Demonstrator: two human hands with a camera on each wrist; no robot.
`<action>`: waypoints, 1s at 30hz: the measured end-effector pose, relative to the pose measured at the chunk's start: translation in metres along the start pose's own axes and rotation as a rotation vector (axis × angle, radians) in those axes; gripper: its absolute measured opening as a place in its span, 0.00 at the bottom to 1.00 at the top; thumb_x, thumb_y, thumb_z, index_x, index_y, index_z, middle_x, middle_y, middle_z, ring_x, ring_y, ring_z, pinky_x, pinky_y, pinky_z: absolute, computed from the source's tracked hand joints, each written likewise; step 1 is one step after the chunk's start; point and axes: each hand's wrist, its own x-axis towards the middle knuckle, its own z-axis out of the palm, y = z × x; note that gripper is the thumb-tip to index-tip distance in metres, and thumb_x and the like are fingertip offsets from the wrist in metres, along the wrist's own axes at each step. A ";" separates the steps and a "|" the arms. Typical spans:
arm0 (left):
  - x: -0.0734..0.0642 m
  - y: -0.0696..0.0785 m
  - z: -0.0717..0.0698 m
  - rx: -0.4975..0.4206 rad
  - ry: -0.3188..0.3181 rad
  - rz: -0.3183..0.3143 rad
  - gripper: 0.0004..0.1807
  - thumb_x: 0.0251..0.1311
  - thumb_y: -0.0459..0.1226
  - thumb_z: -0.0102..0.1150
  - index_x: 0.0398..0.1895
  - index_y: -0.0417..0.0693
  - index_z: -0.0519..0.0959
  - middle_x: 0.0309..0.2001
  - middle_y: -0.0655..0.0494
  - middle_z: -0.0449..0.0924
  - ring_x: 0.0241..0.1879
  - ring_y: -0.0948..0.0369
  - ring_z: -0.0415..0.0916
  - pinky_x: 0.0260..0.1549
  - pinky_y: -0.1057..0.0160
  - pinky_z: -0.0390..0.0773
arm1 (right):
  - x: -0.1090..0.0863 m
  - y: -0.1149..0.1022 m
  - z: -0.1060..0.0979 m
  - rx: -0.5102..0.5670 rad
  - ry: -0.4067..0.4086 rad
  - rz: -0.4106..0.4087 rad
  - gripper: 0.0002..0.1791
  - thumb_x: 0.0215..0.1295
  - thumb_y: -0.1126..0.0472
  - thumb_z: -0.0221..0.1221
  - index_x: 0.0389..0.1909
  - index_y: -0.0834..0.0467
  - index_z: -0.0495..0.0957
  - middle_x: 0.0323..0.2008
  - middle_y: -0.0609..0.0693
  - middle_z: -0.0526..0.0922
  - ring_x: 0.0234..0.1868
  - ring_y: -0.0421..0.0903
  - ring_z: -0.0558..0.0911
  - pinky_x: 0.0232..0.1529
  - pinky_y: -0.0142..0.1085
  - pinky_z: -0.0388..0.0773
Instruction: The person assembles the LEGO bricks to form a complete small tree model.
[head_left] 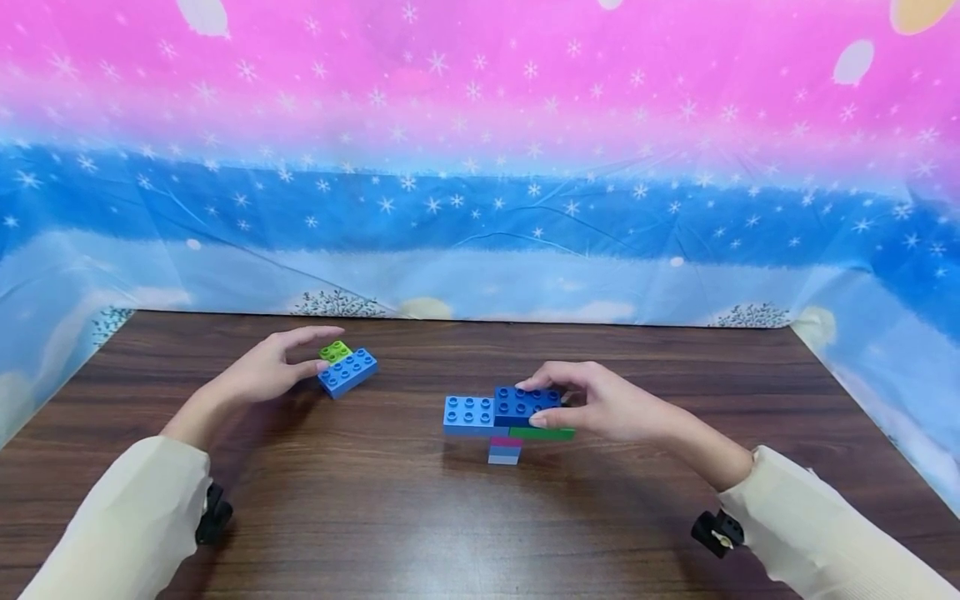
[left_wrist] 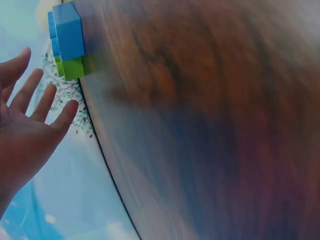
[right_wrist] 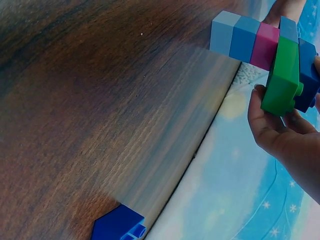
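Thumb and fingers of my right grip (head_left: 607, 404) pinch the dark blue brick (head_left: 517, 404), the thumb over its near side and the forefinger at its far edge. That brick sits between my fingertips, on top of a T-shaped stack. To the left of the grip juts a light blue brick (head_left: 468, 417). Just below the dark one, a green brick (head_left: 542, 434) runs toward my palm; the right wrist view shows more fingertips curled by its end. Underneath comes a narrow column: a magenta brick (right_wrist: 265, 47), a small blue brick (right_wrist: 245, 40) and a pale brick (right_wrist: 222, 37) at the foot. Whether that foot touches the desk (head_left: 375, 517) I cannot tell. A loose brick (right_wrist: 117, 222), also dark blue, shows apart from the stack in the right wrist view.

Farther off, my left grip (head_left: 266, 367) is spread, thumb and forefinger apart. Just beside them a wide blue brick (head_left: 348, 375) and a lime brick (head_left: 335, 350) lie together, the lime one farther from me; I cannot tell whether the thumb touches either. Behind the desk hangs a pink and blue cloth (head_left: 480, 167) with white snowflakes.
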 end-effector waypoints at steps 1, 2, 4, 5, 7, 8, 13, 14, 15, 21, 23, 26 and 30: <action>0.001 -0.001 0.000 -0.009 -0.008 -0.002 0.26 0.64 0.34 0.50 0.65 0.41 0.61 0.64 0.36 0.58 0.63 0.40 0.53 0.54 0.39 0.56 | 0.000 0.000 0.000 -0.003 0.001 -0.001 0.20 0.61 0.55 0.59 0.53 0.54 0.73 0.49 0.48 0.75 0.42 0.43 0.76 0.45 0.41 0.74; 0.002 -0.001 0.000 -0.017 -0.016 -0.006 0.26 0.64 0.33 0.50 0.65 0.41 0.61 0.64 0.36 0.57 0.63 0.40 0.52 0.54 0.39 0.56 | 0.000 0.000 0.000 -0.004 0.001 -0.001 0.19 0.61 0.55 0.59 0.53 0.54 0.73 0.49 0.48 0.75 0.42 0.43 0.76 0.45 0.41 0.74; 0.004 -0.002 0.001 -0.026 -0.030 -0.015 0.26 0.64 0.33 0.49 0.65 0.41 0.61 0.64 0.36 0.57 0.63 0.40 0.52 0.54 0.39 0.55 | 0.000 0.000 0.000 -0.009 0.001 -0.002 0.19 0.61 0.55 0.59 0.53 0.54 0.73 0.49 0.48 0.75 0.43 0.43 0.76 0.45 0.40 0.74; 0.004 -0.003 0.001 -0.025 -0.036 -0.021 0.26 0.64 0.33 0.50 0.65 0.41 0.61 0.64 0.35 0.56 0.63 0.40 0.51 0.54 0.39 0.55 | 0.001 0.000 0.000 -0.011 0.002 -0.003 0.19 0.61 0.55 0.59 0.53 0.54 0.73 0.50 0.48 0.75 0.43 0.43 0.76 0.45 0.40 0.74; 0.005 -0.004 0.002 -0.015 -0.045 -0.028 0.25 0.64 0.33 0.50 0.65 0.41 0.61 0.64 0.34 0.56 0.63 0.39 0.51 0.54 0.38 0.55 | 0.001 0.000 0.000 -0.016 0.003 -0.003 0.19 0.61 0.55 0.59 0.53 0.53 0.74 0.50 0.48 0.75 0.43 0.43 0.76 0.45 0.40 0.74; 0.006 -0.004 0.002 -0.008 -0.047 -0.032 0.25 0.64 0.33 0.50 0.65 0.41 0.62 0.64 0.34 0.56 0.63 0.39 0.52 0.54 0.38 0.55 | 0.001 0.000 0.000 -0.016 0.003 -0.003 0.19 0.61 0.55 0.59 0.53 0.53 0.74 0.50 0.48 0.75 0.43 0.43 0.76 0.45 0.40 0.74; 0.005 -0.005 0.006 0.038 -0.031 -0.050 0.24 0.62 0.33 0.52 0.62 0.41 0.66 0.60 0.32 0.61 0.60 0.38 0.56 0.52 0.38 0.59 | 0.001 0.000 0.000 -0.018 0.003 -0.007 0.20 0.61 0.55 0.59 0.53 0.53 0.73 0.50 0.48 0.75 0.43 0.43 0.76 0.45 0.40 0.74; 0.005 -0.005 0.006 0.044 -0.026 -0.052 0.23 0.62 0.34 0.53 0.61 0.41 0.67 0.59 0.32 0.62 0.59 0.38 0.57 0.51 0.38 0.60 | 0.001 0.000 0.000 -0.018 0.003 -0.006 0.20 0.61 0.55 0.59 0.53 0.53 0.73 0.50 0.48 0.75 0.43 0.43 0.76 0.45 0.40 0.74; 0.004 -0.005 0.007 0.051 -0.021 -0.053 0.23 0.62 0.34 0.53 0.61 0.41 0.67 0.58 0.32 0.64 0.58 0.38 0.59 0.51 0.39 0.61 | 0.001 0.000 0.000 -0.017 0.004 -0.007 0.19 0.61 0.55 0.59 0.53 0.54 0.73 0.50 0.48 0.75 0.43 0.43 0.76 0.44 0.40 0.74; 0.002 -0.006 0.008 0.067 0.003 -0.065 0.20 0.60 0.36 0.56 0.55 0.38 0.73 0.43 0.43 0.73 0.41 0.50 0.67 0.37 0.52 0.67 | 0.000 0.000 0.000 -0.004 0.005 -0.005 0.20 0.61 0.56 0.59 0.53 0.54 0.73 0.49 0.49 0.75 0.41 0.43 0.76 0.44 0.42 0.74; 0.001 -0.006 0.007 0.072 0.008 -0.069 0.19 0.60 0.36 0.56 0.53 0.38 0.74 0.37 0.48 0.72 0.35 0.54 0.64 0.32 0.57 0.65 | 0.000 0.000 0.000 0.002 0.005 -0.003 0.20 0.61 0.56 0.59 0.53 0.54 0.73 0.49 0.49 0.75 0.40 0.44 0.76 0.43 0.42 0.74; -0.001 -0.007 0.006 0.081 0.011 -0.070 0.17 0.59 0.35 0.57 0.51 0.38 0.75 0.37 0.48 0.74 0.32 0.57 0.65 0.29 0.60 0.65 | -0.001 0.000 0.000 0.009 0.006 0.001 0.20 0.61 0.56 0.59 0.53 0.55 0.73 0.48 0.49 0.75 0.39 0.44 0.76 0.42 0.43 0.75; -0.004 -0.008 0.005 0.074 0.004 -0.076 0.19 0.57 0.33 0.59 0.52 0.37 0.75 0.45 0.41 0.74 0.36 0.54 0.71 0.32 0.59 0.69 | -0.001 0.000 0.000 0.015 0.005 0.006 0.20 0.61 0.56 0.59 0.54 0.55 0.73 0.47 0.49 0.76 0.38 0.45 0.76 0.40 0.43 0.75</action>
